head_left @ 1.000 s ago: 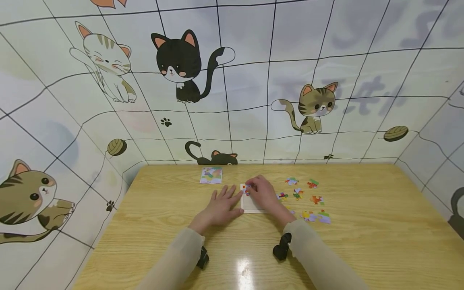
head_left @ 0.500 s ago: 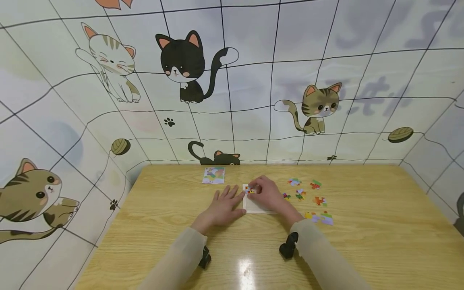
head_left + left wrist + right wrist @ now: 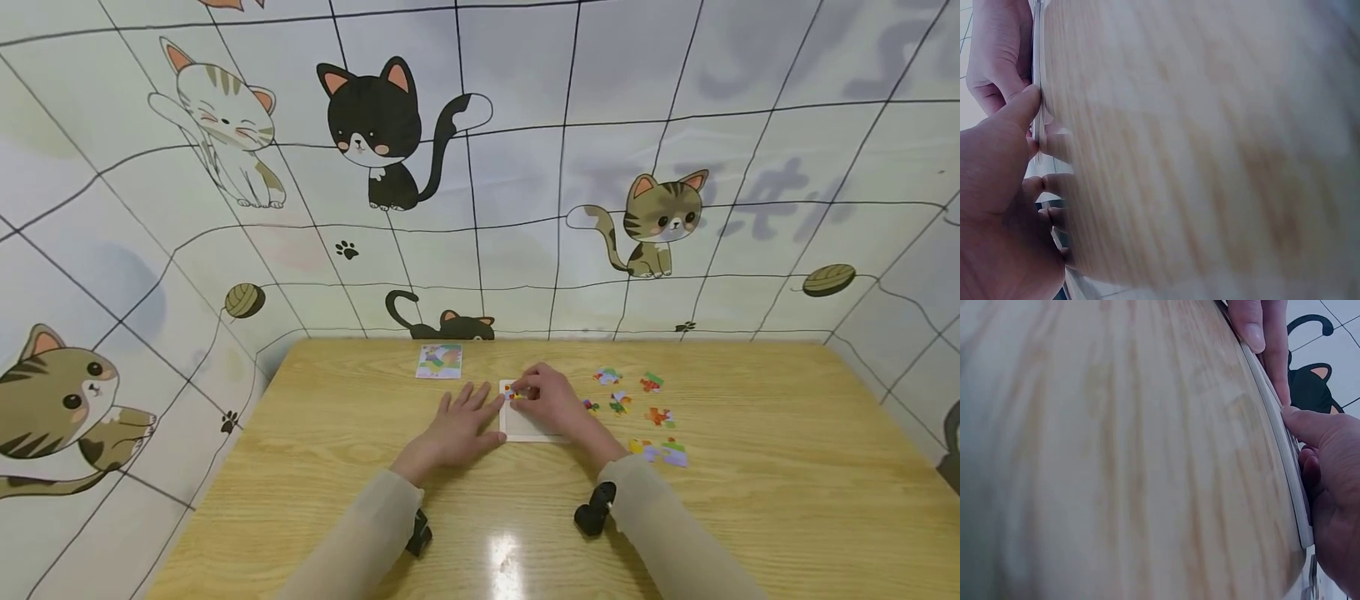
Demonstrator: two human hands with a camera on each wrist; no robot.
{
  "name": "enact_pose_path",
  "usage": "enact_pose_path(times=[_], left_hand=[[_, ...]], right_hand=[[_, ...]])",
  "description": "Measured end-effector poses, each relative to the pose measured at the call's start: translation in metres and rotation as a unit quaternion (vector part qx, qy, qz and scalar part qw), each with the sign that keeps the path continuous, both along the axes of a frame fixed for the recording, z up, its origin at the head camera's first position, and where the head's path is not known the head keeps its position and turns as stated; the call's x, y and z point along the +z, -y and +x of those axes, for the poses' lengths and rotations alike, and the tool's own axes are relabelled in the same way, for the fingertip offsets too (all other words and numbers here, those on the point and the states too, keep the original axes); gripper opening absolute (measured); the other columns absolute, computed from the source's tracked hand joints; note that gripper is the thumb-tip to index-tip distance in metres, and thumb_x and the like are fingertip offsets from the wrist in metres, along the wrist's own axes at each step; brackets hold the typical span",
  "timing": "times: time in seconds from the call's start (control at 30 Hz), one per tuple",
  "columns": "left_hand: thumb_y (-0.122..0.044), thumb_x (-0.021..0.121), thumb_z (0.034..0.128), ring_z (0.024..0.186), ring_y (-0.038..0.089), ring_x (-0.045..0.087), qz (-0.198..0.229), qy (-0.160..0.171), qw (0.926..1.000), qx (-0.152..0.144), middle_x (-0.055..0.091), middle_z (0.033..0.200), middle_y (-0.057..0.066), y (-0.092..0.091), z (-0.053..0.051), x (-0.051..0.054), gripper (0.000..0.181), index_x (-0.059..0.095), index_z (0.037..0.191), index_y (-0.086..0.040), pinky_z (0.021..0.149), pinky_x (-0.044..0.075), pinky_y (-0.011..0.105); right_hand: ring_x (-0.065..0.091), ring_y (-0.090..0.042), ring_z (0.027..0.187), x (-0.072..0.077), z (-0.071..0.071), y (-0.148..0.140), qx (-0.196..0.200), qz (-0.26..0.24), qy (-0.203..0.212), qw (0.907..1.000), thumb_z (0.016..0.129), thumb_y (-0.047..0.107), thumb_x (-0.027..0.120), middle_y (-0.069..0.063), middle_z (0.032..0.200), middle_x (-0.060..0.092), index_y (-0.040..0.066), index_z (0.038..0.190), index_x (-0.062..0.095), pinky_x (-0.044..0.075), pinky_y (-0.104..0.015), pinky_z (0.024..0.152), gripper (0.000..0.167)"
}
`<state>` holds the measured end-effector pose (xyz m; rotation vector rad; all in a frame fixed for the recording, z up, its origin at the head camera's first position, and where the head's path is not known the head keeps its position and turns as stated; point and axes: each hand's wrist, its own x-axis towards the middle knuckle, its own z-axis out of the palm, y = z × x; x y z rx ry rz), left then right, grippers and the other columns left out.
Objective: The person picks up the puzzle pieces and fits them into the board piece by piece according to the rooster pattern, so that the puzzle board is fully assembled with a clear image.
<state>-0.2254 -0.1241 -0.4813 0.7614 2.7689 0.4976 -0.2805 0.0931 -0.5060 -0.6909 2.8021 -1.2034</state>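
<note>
A shallow white puzzle tray [image 3: 531,438] lies flat in front of me. My left hand [image 3: 457,432] rests on the table with its fingers spread, thumb and index fingertip at the tray's left edge. My right hand [image 3: 553,402] reaches over the tray, thumb and fingers pinching a small colourful jigsaw piece [image 3: 512,392] at its upper left corner; the fingers partly hide it. In the left wrist view, the thumb of my left hand [image 3: 997,181] touches the tray's edge. The right wrist view shows my right hand [image 3: 1335,465] bent over the tray rim [image 3: 1285,450].
Several loose jigsaw pieces [image 3: 660,415] lie right of the tray, some beside my right forearm. A square picture card [image 3: 439,362] sits at the back left of the wooden table [image 3: 337,417]. A cat-print sheet [image 3: 517,183] rises behind the table.
My right fingertips have shifted slightly right and down over the tray's upper left corner. The right forearm now covers a pale piece seen earlier. My left hand keeps its place at the tray edge.
</note>
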Motion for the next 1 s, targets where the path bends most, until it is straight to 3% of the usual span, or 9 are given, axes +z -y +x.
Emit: enact_pose_path(times=[0.53,0.67,0.83,1.0], left_hand=[[-0.045,0.052,0.1058,0.154,0.045,0.011,0.007,0.000,1.0000,0.001,0.020,0.168,0.017,-0.004,0.001,0.004,0.066,0.036,0.161,-0.013,0.117,0.009,0.070],[-0.045,0.052,0.1058,0.153,0.046,0.013,0.005,-0.002,1.0000,0.004,0.021,0.168,0.018,-0.001,0.001,-0.001,0.065,0.036,0.161,-0.013,0.117,0.009,0.070],[-0.045,0.052,0.1054,0.153,0.047,0.013,0.009,0.002,0.9999,0.004,0.022,0.167,0.019,0.001,0.004,-0.004,0.066,0.037,0.160,-0.012,0.116,0.009,0.071],[-0.043,0.053,0.1053,0.153,0.047,0.013,0.017,-0.007,0.9998,0.000,0.022,0.167,0.020,0.000,0.001,-0.003,0.066,0.037,0.160,-0.010,0.116,0.008,0.071]], right_hand=[[0.055,-0.013,0.081,0.003,0.001,0.000,-0.019,0.003,0.011,0.9997,0.088,0.014,0.083,-0.002,0.110,0.061,0.010,0.106,0.078,0.048,-0.032,0.072,0.019],[0.057,-0.016,0.086,0.005,0.000,-0.003,-0.014,-0.036,0.048,0.9981,0.089,0.018,0.082,-0.003,0.110,0.062,0.009,0.111,0.077,0.048,-0.032,0.076,0.024],[0.062,-0.022,0.100,0.017,0.001,-0.023,0.002,-0.080,0.113,0.9904,0.095,0.022,0.077,-0.008,0.124,0.063,0.007,0.124,0.072,0.053,-0.036,0.080,0.034],[0.063,-0.029,0.106,0.034,-0.004,-0.057,0.018,-0.072,0.105,0.9917,0.098,0.022,0.073,-0.016,0.130,0.062,0.003,0.131,0.067,0.055,-0.041,0.081,0.038]])
